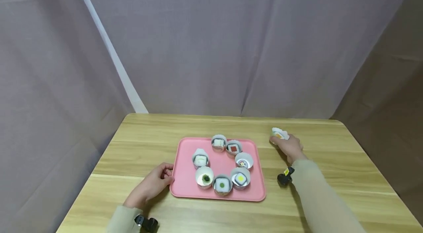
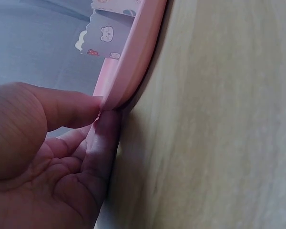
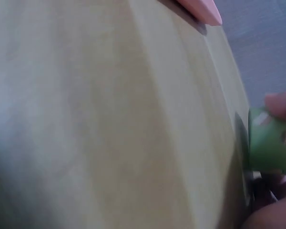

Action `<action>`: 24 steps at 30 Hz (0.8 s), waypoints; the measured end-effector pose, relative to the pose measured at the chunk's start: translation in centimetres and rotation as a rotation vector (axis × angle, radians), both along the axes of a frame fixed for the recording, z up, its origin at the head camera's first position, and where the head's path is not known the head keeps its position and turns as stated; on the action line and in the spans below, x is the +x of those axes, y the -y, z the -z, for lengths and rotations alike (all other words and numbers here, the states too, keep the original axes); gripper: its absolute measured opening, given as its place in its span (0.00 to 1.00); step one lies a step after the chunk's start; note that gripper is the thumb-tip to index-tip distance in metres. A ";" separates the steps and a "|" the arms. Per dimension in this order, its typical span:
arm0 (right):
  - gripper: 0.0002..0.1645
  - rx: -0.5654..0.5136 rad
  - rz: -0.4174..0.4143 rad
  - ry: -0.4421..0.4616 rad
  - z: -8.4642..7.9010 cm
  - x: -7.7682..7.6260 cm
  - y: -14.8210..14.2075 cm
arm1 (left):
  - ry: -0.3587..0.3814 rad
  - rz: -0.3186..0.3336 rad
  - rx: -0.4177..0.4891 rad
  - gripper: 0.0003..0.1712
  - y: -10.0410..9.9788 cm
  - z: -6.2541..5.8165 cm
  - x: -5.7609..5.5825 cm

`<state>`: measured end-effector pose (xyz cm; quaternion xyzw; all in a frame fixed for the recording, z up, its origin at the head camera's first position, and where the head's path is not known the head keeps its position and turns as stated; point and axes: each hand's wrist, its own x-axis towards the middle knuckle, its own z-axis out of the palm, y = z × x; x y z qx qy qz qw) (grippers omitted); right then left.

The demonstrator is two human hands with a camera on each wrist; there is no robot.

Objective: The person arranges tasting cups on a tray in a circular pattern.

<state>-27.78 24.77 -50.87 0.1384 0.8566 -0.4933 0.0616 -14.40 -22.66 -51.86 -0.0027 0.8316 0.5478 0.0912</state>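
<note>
At the left edge of the pink tray (image 1: 211, 192), my left hand (image 1: 153, 183) pinches the rim. Its thumb (image 2: 76, 109) and a finger (image 2: 104, 138) meet at the rim in the left wrist view. My right hand (image 1: 290, 148) is right of the tray, toward the back of the table, and grips a paper baking cup (image 1: 280, 133) with a scalloped rim and a white and orange piece inside. In the right wrist view this cup (image 3: 272, 143) is green outside, just over the wood, partly cut off by the frame. The fingers hide part of it.
Several paper cups stand in a rough ring on the tray, among them one with a red-topped piece (image 1: 233, 148), one with a yellow-centred piece (image 1: 240, 178) and one with a green piece (image 1: 205, 178). Grey curtains (image 1: 198, 42) hang behind the wooden table (image 1: 158, 126).
</note>
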 end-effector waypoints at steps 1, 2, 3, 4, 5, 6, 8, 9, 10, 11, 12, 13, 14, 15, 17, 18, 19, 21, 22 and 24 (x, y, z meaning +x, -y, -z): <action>0.59 -0.003 -0.011 -0.014 0.0 0.1 0.1 | 0.000 -0.002 -0.004 0.20 0.1 0.0 0.0; 0.57 -0.005 -0.026 -0.029 0.1 0.2 0.2 | 0.001 -0.004 -0.004 0.20 0.2 -0.1 0.0; 0.54 0.006 -0.042 -0.050 0.1 0.3 0.2 | 0.003 -0.005 0.000 0.20 0.3 -0.1 -0.1; 0.51 0.026 -0.060 -0.079 0.2 0.4 0.2 | 0.003 -0.005 0.004 0.20 0.3 -0.2 -0.1; 0.48 0.070 -0.079 -0.113 0.2 0.5 0.2 | 0.002 -0.003 0.005 0.20 0.3 -0.1 -0.1; 0.45 0.119 -0.102 -0.151 0.3 0.6 0.2 | -0.001 -0.002 0.010 0.20 0.3 -0.1 -0.1; 0.40 0.214 -0.151 -0.216 0.6 0.6 0.1 | -0.005 0.001 0.023 0.20 0.3 0.0 -0.1; 0.39 0.257 -0.177 -0.235 0.6 0.7 0.1 | -0.007 0.003 0.029 0.20 0.3 0.0 0.0; 0.38 0.282 -0.199 -0.244 0.6 0.7 0.0 | -0.008 0.005 0.033 0.20 0.3 0.1 0.0; 0.38 0.296 -0.219 -0.247 0.6 0.8 0.0 | -0.009 0.007 0.036 0.20 0.3 0.2 0.0; 0.37 0.291 -0.236 -0.240 0.6 0.8 -0.1 | -0.012 0.007 0.041 0.20 0.3 0.2 0.1; 0.38 0.274 -0.244 -0.227 0.5 0.9 -0.1 | -0.014 0.009 0.041 0.20 0.3 0.2 0.1; 0.39 0.247 -0.250 -0.212 0.3 1.0 0.0 | -0.015 0.010 0.040 0.20 0.3 0.3 0.1; 0.40 0.228 -0.254 -0.204 0.1 1.2 0.1 | -0.016 0.013 0.038 0.20 0.4 0.3 0.1; 0.41 0.199 -0.267 -0.212 -0.5 1.3 0.5 | -0.017 0.015 0.033 0.20 0.3 0.4 0.2; 0.42 0.178 -0.277 -0.223 -0.9 1.4 0.9 | -0.018 0.015 0.032 0.20 0.3 0.4 0.1; 0.43 0.158 -0.289 -0.239 -1.5 1.4 1.4 | -0.019 0.016 0.032 0.20 0.3 0.3 0.1; 0.44 0.126 -0.328 -0.267 -2.7 1.4 3.0 | -0.021 0.015 0.034 0.20 0.2 0.2 0.0; 0.44 0.101 -0.350 -0.277 -3.4 1.3 3.9 | -0.023 0.013 0.035 0.20 0.2 0.2 0.0; 0.45 0.040 -0.400 -0.287 -4.6 1.3 6.0 | -0.022 0.010 0.034 0.20 0.2 0.2 0.0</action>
